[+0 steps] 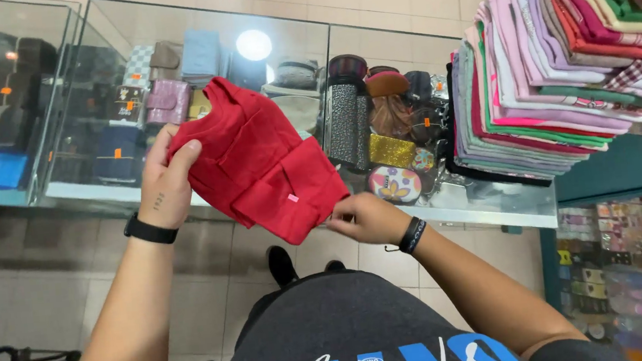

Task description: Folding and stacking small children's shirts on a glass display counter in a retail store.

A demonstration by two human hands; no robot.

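A red garment point(260, 163) hangs at centre frame, a small pink tag near its lower edge. The left hand point(166, 181) has its fingers clenched on its upper left side; the right hand point(368, 217) pinches its lower right corner. Behind, a glass case point(488, 204) shows bags with orange tags. Folded clothes point(560, 55) stack upper right. Tiled floor point(26, 295) below.
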